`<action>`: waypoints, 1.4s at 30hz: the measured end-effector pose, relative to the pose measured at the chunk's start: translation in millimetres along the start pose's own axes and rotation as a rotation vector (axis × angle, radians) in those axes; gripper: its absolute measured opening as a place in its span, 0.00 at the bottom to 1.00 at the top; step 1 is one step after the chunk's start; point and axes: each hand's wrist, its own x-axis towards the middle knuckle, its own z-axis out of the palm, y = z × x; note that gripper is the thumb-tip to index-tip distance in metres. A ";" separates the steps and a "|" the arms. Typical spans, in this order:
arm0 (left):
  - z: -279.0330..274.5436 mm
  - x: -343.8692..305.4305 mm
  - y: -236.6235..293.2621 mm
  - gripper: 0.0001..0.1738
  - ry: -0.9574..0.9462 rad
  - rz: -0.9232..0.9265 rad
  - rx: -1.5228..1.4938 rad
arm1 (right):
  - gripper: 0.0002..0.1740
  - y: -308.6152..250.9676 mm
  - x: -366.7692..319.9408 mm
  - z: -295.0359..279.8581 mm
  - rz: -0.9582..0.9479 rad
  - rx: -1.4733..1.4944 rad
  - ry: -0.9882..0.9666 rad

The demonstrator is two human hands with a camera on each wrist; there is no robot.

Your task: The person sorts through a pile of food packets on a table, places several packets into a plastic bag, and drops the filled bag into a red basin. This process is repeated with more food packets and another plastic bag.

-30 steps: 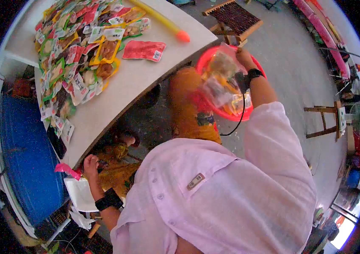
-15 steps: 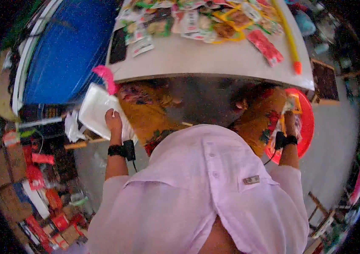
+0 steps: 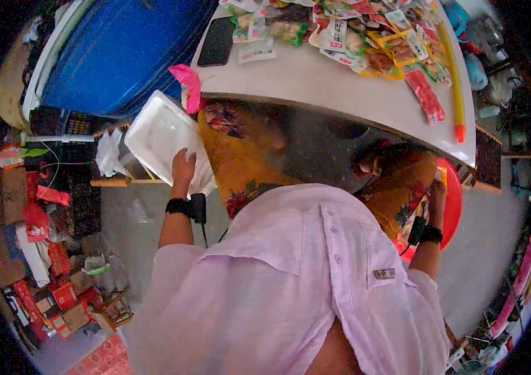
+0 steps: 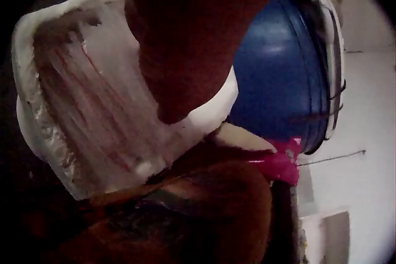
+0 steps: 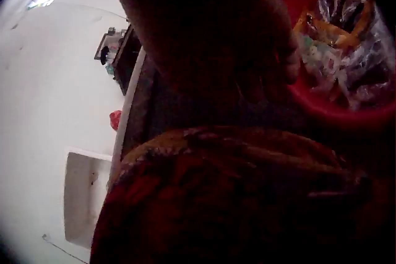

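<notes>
Over the near side of a white tub [image 3: 157, 128] hangs my left hand [image 3: 183, 170], fingers loose. The left wrist view shows this hand [image 4: 182, 60] dark against the tub [image 4: 93, 97], which has reddish streaks inside; touching cannot be told. My right hand [image 3: 436, 199] is at the inner side of a red basin [image 3: 454, 206], beside the thigh. In the right wrist view its fingers [image 5: 253, 87] hang down near the basin's rim [image 5: 356, 118], with nothing visible in them; contact is unclear. Clear bags and yellow packets [image 5: 334, 32] lie in the basin.
Ahead, the table [image 3: 315, 81] bears many food packets [image 3: 365, 44], a red packet [image 3: 425, 97], a black phone [image 3: 216, 42] and a yellow tube [image 3: 451, 81]. A pink item [image 3: 188, 87] hangs at its corner, near a blue container [image 3: 122, 56]. Boxes [image 3: 12, 200] stand left.
The head view has swung towards the left. My left hand has moved from beside the pink item to the white tub; my right hand has drawn back from the bags to the basin's near side.
</notes>
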 end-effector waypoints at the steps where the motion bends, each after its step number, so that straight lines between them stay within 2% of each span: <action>1: -13.9 0.5 15.2 0.29 -0.024 -0.110 -0.119 | 0.12 1.0 -1.0 -0.6 -0.003 -0.006 0.000; 2: -23.2 0.6 26.8 0.29 -0.050 -0.220 -0.239 | 0.13 0.5 -1.1 -1.9 -0.009 -0.012 0.002; 5: -22.3 6.1 9.9 0.28 0.030 -0.303 -0.534 | 0.13 -2.1 -1.0 -7.2 -0.030 -0.018 0.007; 6: -23.5 11.1 5.3 0.25 0.050 -0.204 -0.212 | 0.14 -2.8 -0.5 -8.9 -0.040 -0.019 0.005; 9: -13.7 12.4 -10.6 0.23 -0.073 -0.128 0.076 | 0.13 -5.2 4.7 -11.8 -0.109 0.039 -0.031; 12: -9.2 23.9 -22.3 0.23 -0.285 -0.091 0.084 | 0.12 -17.2 -1.8 -3.6 -0.095 0.106 0.015; 15: -7.3 27.2 -18.0 0.23 -0.327 -0.060 0.174 | 0.12 -13.3 2.2 -4.7 -0.093 0.136 0.041; 18: 2.7 23.5 -18.8 0.19 0.044 0.120 -0.129 | 0.12 -13.4 2.3 -6.9 -0.085 0.137 0.046; 21: -6.1 14.7 4.4 0.21 -0.041 -0.068 -0.243 | 0.12 -15.3 0.5 -4.3 -0.070 0.169 0.046; 23: 11.5 25.2 -35.9 0.23 -0.118 0.145 -0.037 | 0.12 -18.6 -0.4 -0.6 -0.081 0.190 0.044; 24: 10.8 27.1 -40.0 0.24 -0.157 0.250 0.067 | 0.12 -22.7 -3.1 3.1 -0.092 0.195 0.043; 25: 12.1 26.3 -43.3 0.22 -0.182 0.245 0.077 | 0.12 -25.4 -4.8 4.9 -0.104 0.198 0.041; 27: -5.0 18.8 -15.9 0.20 -0.231 0.234 0.099 | 0.10 -19.2 0.6 2.2 -0.128 0.186 0.018; 30: -2.6 2.9 0.9 0.12 0.112 0.200 -0.091 | 0.09 -15.1 8.0 -6.3 -0.110 0.142 0.018; 33: -3.7 13.3 -19.7 0.12 -0.128 0.286 0.109 | 0.09 -18.0 7.2 -4.8 -0.124 0.161 0.024; 36: -5.1 9.7 -23.0 0.12 -0.025 0.141 0.113 | 0.08 -40.1 -7.8 6.3 -0.132 0.146 0.073; 39: -31.3 4.4 0.8 0.12 0.108 0.032 -0.083 | 0.07 -33.2 -2.0 0.3 -0.176 0.139 0.117; 40: -24.6 15.6 -22.0 0.13 0.003 0.001 0.140 | 0.07 -26.3 3.4 -5.8 -0.200 0.144 0.128; 42: -58.0 9.5 -7.0 0.13 0.196 0.157 0.087 | 0.08 -22.1 11.7 -14.3 -0.505 -0.298 0.257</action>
